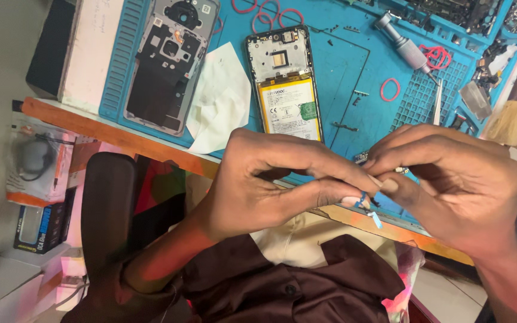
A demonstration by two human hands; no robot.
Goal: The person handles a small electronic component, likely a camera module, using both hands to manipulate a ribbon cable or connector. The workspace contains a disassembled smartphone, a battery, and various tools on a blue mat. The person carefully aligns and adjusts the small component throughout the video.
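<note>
Both hands met above the surface's (151, 146) near edge: left hand (270, 179) and right hand (450, 179) fingers pinched a small part with a blue tab (363, 200) between them, near the opened phone (283, 90).

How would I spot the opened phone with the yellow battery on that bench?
Find the blue work mat covering the bench. Near its middle, just above the two hands, lies the opened phone, its back removed. Unlike the dark grey back cover to its left, it shows a bright yellow battery.
</note>
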